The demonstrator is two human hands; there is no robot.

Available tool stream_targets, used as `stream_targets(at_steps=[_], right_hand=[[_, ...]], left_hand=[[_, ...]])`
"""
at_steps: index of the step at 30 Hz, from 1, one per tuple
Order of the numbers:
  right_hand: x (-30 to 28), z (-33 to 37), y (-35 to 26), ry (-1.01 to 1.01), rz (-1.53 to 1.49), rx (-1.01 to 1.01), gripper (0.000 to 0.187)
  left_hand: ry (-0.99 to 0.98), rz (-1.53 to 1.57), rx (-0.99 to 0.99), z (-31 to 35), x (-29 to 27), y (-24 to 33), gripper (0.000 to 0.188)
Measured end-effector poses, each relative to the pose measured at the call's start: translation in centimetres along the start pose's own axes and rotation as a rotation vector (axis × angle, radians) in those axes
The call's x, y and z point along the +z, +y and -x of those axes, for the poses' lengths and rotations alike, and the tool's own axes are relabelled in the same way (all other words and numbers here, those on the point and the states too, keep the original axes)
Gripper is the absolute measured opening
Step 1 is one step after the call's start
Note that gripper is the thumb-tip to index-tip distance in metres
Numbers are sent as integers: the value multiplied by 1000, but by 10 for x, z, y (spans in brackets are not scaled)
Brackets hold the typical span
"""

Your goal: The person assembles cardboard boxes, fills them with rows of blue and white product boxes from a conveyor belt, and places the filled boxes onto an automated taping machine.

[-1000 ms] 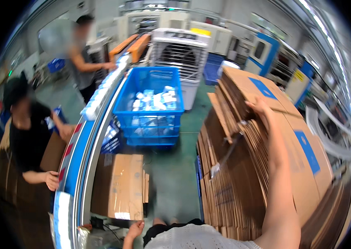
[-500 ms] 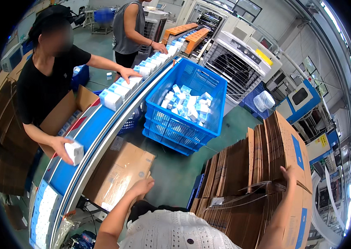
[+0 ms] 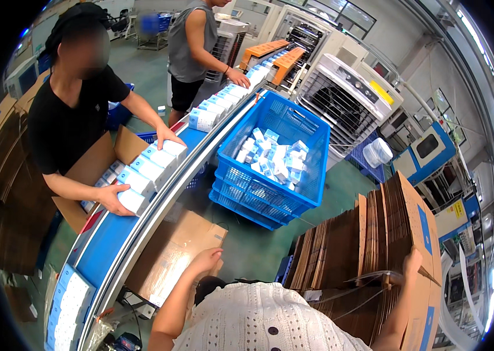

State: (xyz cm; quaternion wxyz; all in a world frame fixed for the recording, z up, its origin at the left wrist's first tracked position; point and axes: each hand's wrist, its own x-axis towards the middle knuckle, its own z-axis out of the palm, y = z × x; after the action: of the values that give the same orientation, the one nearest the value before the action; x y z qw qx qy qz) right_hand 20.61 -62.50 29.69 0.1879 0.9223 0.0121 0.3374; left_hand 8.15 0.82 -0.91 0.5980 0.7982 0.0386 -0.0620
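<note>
My right hand (image 3: 413, 263) has its fingers closed on the top edge of a flattened cardboard carton (image 3: 415, 219) at the outer right of a standing stack. My left hand (image 3: 207, 259) hovers over the end of a brown cardboard box (image 3: 180, 245) beside the conveyor, fingers curled together and nothing visible in them. Across the conveyor belt (image 3: 102, 238), a person in a black top squeezes a row of white-and-blue small boxes (image 3: 146, 171) between both hands. An open carton (image 3: 74, 177) with similar boxes inside stands against that person.
Stacked blue plastic crates (image 3: 270, 202) hold loose small boxes right of the conveyor. Another person in a grey sleeveless top (image 3: 191, 44) touches boxes farther up the line. A white air cooler (image 3: 346, 96) stands behind the crates. More small boxes (image 3: 70, 307) line the belt's near end.
The co-worker's hands have come together around a row of small boxes, drawn down the belt from the others. My view has shifted slightly; my right hand stays at the carton stack.
</note>
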Motion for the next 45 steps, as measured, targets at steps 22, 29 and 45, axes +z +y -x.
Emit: stream_targets(at_steps=[22, 29, 45], right_hand=[[-255, -157, -448, 202, -816, -1234, 28], [-173, -205, -511, -215, -992, -1594, 25], [-36, -157, -700, -540, -1193, -1698, 46]], left_hand=[[984, 511, 448, 34, -122, 223, 36], [1352, 539, 414, 179, -133, 134, 34], [1172, -1069, -628, 22, -10, 214, 44]])
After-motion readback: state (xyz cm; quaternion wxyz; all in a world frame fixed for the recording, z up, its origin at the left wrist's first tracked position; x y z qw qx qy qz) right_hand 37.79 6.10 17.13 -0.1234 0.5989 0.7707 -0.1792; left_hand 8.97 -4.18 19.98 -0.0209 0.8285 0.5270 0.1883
